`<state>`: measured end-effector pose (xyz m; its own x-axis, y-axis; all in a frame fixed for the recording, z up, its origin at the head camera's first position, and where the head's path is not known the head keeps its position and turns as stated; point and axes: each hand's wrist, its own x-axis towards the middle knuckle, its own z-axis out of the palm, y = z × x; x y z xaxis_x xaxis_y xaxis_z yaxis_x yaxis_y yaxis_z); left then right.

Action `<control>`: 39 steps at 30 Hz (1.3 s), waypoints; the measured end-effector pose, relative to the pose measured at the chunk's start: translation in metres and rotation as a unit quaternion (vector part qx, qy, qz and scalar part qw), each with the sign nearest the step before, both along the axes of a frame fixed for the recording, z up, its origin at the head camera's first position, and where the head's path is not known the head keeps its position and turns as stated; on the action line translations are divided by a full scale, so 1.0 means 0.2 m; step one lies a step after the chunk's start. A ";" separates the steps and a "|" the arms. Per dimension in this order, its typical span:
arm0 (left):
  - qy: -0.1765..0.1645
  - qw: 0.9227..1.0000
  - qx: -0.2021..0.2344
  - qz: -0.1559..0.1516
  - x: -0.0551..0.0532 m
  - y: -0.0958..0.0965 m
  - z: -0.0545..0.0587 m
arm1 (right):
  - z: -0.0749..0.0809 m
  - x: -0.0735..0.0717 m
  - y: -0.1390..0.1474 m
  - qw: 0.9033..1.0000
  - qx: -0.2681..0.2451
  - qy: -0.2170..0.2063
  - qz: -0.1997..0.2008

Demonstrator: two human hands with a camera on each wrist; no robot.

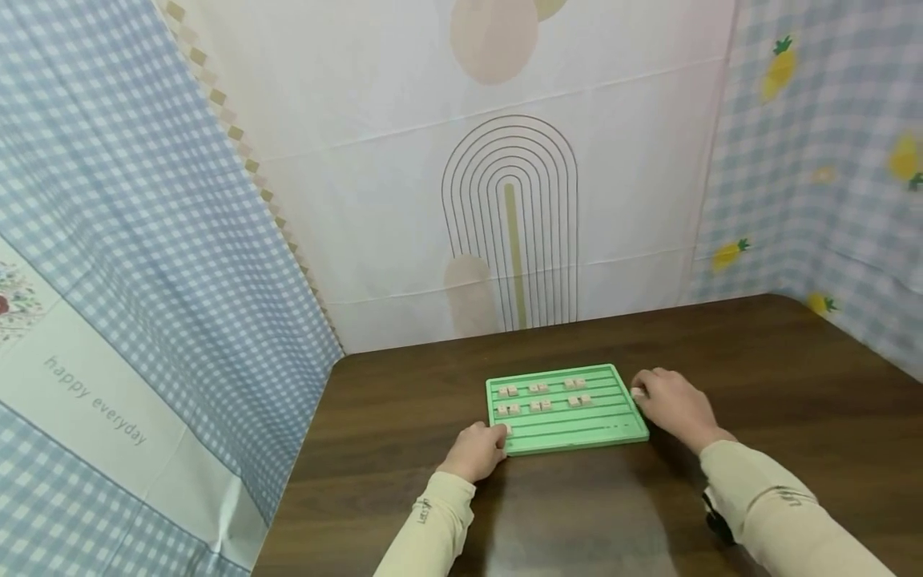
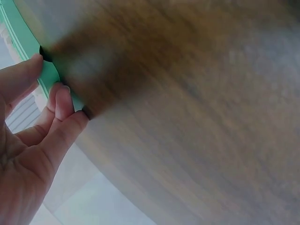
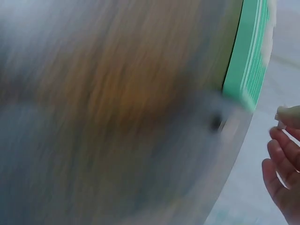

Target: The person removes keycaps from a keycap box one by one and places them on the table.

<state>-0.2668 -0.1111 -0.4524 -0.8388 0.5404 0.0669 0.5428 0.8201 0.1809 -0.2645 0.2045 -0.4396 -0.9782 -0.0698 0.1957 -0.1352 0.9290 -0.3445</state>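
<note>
A light-green ridged board (image 1: 570,439) lies on the brown table, with small cream tiles (image 1: 541,405) standing in pairs along its two upper rows. My left hand (image 1: 473,453) grips the board's near left corner, its thumb and fingers against the green edge (image 2: 49,77). One more cream tile (image 1: 508,430) shows beside those fingers; whether they touch it I cannot tell. Just off the board's right side, my right hand (image 1: 674,407) pinches a small whitish tile (image 3: 280,123) between thumb and index finger. The tile's face is too small to read.
The dark wooden table (image 1: 389,417) reaches back to a white hanging cloth (image 1: 375,224) with printed arches. Blue checked cloth (image 1: 180,200) hangs at the left, and another checked cloth with pineapples (image 1: 764,184) at the right.
</note>
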 end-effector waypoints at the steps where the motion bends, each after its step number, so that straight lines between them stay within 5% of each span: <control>1: 0.001 1.000 -0.001 0.000 0.00 0.00 0.00 | 0.00 0.01 0.03 1.000 -0.001 -0.007 -0.004; 13: 0.010 1.000 -0.009 -0.005 0.00 0.00 0.00 | -0.07 0.08 0.20 0.996 0.022 -0.089 -0.015; 28: 0.004 1.000 -0.016 -0.001 0.00 0.01 0.02 | -0.11 0.07 0.21 0.995 0.023 -0.091 -0.023; 39: 0.009 1.000 -0.019 -0.001 0.00 0.00 0.01 | -0.06 0.07 0.17 0.997 0.021 -0.073 -0.013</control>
